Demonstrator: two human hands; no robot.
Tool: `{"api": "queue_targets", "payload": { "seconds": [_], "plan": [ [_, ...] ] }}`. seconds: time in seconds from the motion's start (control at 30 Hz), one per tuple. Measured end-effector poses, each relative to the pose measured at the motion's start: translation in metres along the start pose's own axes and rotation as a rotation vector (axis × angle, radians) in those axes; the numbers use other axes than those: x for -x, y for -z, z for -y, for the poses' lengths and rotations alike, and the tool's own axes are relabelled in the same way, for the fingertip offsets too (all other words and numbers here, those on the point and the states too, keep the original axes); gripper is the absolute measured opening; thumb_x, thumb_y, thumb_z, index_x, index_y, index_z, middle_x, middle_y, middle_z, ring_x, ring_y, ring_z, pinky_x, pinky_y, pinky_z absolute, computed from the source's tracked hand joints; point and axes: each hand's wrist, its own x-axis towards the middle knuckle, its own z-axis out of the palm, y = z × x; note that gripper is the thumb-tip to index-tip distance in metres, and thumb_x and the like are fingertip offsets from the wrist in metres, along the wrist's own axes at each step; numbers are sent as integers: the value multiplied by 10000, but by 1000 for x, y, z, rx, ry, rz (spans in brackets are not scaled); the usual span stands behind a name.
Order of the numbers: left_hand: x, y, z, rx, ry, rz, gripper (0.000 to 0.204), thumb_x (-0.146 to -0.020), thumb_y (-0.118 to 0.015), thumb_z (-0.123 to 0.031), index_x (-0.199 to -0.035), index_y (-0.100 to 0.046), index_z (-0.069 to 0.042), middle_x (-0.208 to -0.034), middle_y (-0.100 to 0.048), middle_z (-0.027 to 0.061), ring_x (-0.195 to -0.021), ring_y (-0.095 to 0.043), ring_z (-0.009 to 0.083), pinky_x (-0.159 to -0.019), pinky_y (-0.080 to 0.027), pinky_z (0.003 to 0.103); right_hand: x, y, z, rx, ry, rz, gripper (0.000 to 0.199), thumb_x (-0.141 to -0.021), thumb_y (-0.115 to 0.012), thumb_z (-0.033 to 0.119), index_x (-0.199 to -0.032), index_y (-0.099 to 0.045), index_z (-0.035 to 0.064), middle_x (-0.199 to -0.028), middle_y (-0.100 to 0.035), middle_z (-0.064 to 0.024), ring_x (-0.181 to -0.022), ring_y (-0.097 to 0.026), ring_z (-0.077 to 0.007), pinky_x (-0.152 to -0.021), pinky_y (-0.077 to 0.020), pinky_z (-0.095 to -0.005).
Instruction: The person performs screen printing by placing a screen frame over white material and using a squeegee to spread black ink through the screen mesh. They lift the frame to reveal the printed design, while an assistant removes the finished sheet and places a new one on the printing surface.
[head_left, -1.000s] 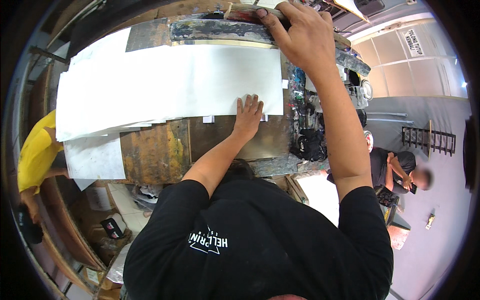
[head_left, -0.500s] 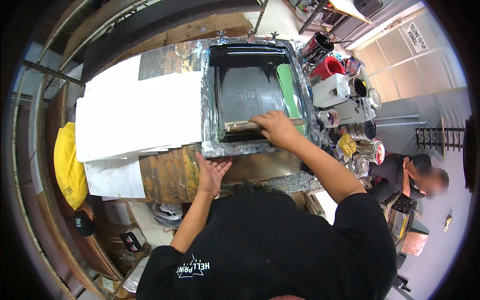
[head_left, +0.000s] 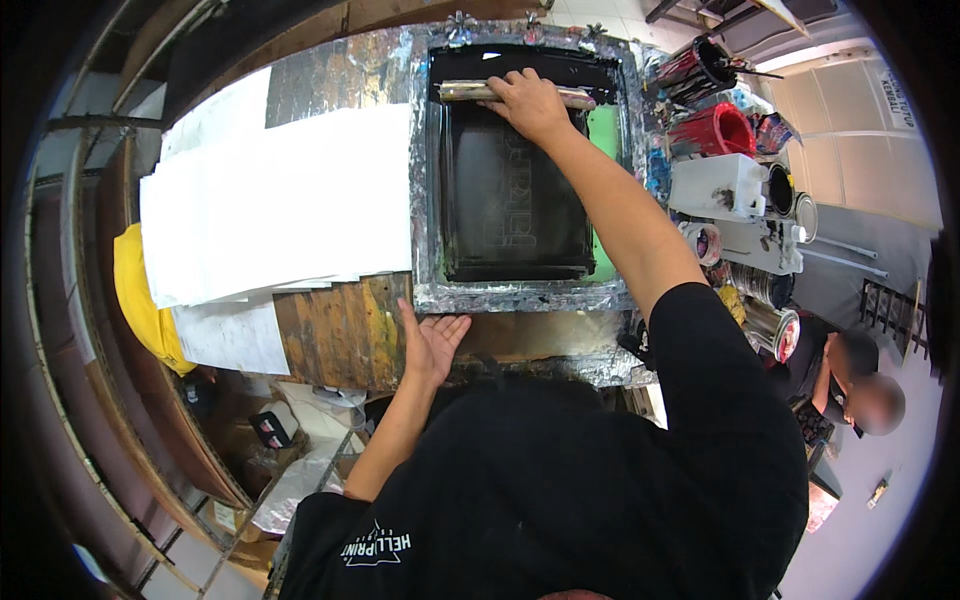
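Observation:
My right hand (head_left: 529, 102) is closed around a squeegee (head_left: 463, 91) with a long bar handle, near the far end of a screen printing frame (head_left: 520, 298). Dark ink coats the mesh (head_left: 470, 190), where faint lettering shows, and a green strip (head_left: 605, 140) runs along its right side. Palm up, with fingers spread, my left hand (head_left: 431, 345) is at the frame's near left corner and holds nothing. Whether its fingertips touch the frame's underside I cannot tell. Clamps (head_left: 459, 28) sit at the frame's far edge.
Stacked white sheets (head_left: 290, 200) lie left of the frame on the stained wooden table (head_left: 340, 325). Along the right stand a black ink can (head_left: 700, 68), a red bucket (head_left: 715, 130) and a white jug (head_left: 715, 187). One person in yellow (head_left: 145, 295) is at left, another (head_left: 835, 375) at right.
My right hand has pushed the squeegee from the near part of the mesh to its far end. My left hand stays at the near corner, open. The view has shifted somewhat.

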Motion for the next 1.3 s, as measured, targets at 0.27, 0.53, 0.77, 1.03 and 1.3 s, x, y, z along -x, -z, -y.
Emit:
{"api": "queue_targets", "payload": {
  "seconds": [0.27,0.53,0.77,1.03,1.3],
  "plan": [
    [3,-14,-5,-97,3,-81,1389,-872,-489,-904,-1555,-37,219,-1571,-261,437,-1438,-454,458,-1172,-473,477,110,14,55,-65,83,-20,468,-820,-823,328,-1223,-666,150,-1062,-663,-56,-1024,-636,-286,-832,-566,-449],
    [-1,-6,-2,-105,-28,-26,1435,-863,-506,-906,-1571,90,191,-1600,-216,422,-1424,-463,454,-1171,-460,480,250,49,136,-139,61,87,563,-779,-847,299,-1277,-659,116,-1233,-667,-110,-1089,-611,-313,-981,-517,-490],
    [-5,-4,5,-110,-35,8,1394,-839,-504,-935,-1571,-89,177,-1558,-324,368,-1376,-504,427,-1150,-461,467,256,77,152,-175,-59,215,433,-857,-791,340,-1190,-655,98,-1092,-629,-102,-1036,-601,-307,-903,-543,-457],
    [15,-5,-4,-136,-92,143,1203,-877,-485,-909,-1447,-358,143,-1429,-509,304,-1270,-586,371,-1111,-494,438,287,101,173,40,12,-23,384,-960,-689,375,-1240,-647,116,-1179,-624,-105,-1178,-574,-309,-1111,-402,-567],
    [88,-46,-39,-199,-392,483,941,-1026,-492,-701,-1460,-382,127,-1476,-499,303,-1345,-563,367,-1161,-473,453,237,190,179,66,-94,-220,430,-906,-692,484,-1146,-665,128,-1077,-632,-71,-1069,-577,-265,-988,-356,-574]
  ]
}}
